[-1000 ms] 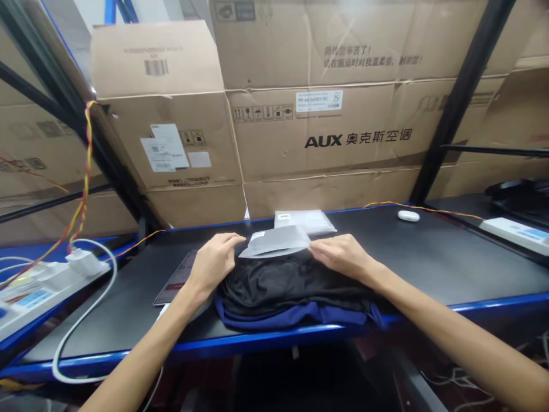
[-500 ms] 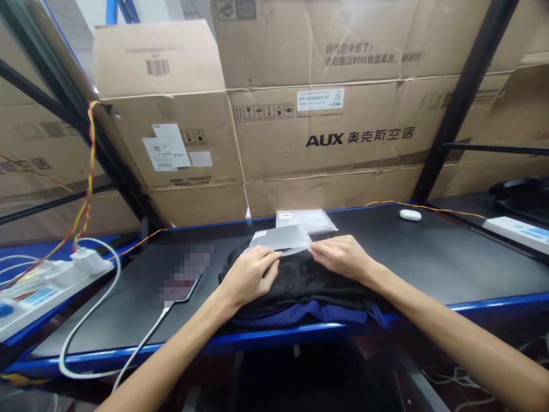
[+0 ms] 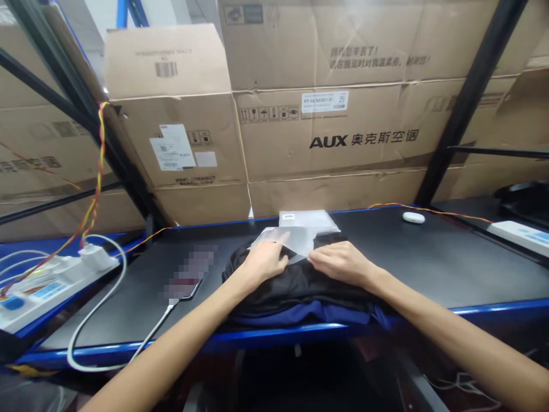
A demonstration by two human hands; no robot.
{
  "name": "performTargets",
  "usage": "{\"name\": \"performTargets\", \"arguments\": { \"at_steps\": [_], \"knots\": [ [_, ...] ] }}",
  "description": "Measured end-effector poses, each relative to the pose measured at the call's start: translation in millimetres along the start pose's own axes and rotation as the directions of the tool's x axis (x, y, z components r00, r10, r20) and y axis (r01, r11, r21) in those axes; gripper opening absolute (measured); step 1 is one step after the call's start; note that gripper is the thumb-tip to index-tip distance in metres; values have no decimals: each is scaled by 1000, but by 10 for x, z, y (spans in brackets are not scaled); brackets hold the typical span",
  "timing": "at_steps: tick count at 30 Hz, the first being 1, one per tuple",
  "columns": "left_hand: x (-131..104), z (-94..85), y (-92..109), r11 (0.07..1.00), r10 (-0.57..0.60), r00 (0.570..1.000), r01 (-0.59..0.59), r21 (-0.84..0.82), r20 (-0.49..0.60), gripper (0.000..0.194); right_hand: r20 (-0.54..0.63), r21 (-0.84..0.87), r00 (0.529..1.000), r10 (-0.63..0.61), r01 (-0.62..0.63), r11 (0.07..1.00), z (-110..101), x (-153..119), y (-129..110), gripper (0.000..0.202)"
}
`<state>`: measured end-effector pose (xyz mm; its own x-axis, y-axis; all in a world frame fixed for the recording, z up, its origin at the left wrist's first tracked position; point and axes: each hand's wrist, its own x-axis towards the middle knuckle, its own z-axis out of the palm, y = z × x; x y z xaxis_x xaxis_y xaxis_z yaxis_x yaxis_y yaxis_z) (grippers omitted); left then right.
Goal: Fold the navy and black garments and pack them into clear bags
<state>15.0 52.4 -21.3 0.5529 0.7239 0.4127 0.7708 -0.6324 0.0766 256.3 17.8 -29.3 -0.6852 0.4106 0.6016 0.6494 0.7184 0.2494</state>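
A translucent frosted plastic bag (image 3: 295, 239) lies over folded black cloth (image 3: 295, 289), its mouth toward me. My left hand (image 3: 266, 260) reaches into this mouth; its stretched fingers show faintly through the film, the thumb held apart below. On the right side of the opening, my right hand (image 3: 341, 260) pinches the bag's edge between thumb and fingers. Behind it sits another translucent bag or small stack of them (image 3: 309, 220), with a white label at its left. Dark blue cloth (image 3: 306, 315) shows beneath the black cloth at the front edge.
A phone (image 3: 193, 272) with a white cable lies on the black tabletop (image 3: 412, 269) to the left. Power strips stand at the left (image 3: 55, 283) and right (image 3: 521, 234). A white earbud case (image 3: 414, 217) rests at the back right. Cardboard (image 3: 343, 154) walls the back.
My left hand has slid forward from the bag's near edge, its fingers now under the top film. My right hand keeps its pinch. The view has shifted slightly.
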Motion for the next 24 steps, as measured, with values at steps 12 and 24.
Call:
{"name": "performTargets", "arguments": {
  "at_steps": [12,24],
  "knots": [
    [-138,-191,-176,933,206,978,-205,-296,-28,56,-82,-95,997,5,-13,995,-34,-13,116,26],
    [-481,-339,-178,753,371,927,-266,-601,54,39,74,-140,993,88,-77,987,-57,-13,116,12]
  ]
}}
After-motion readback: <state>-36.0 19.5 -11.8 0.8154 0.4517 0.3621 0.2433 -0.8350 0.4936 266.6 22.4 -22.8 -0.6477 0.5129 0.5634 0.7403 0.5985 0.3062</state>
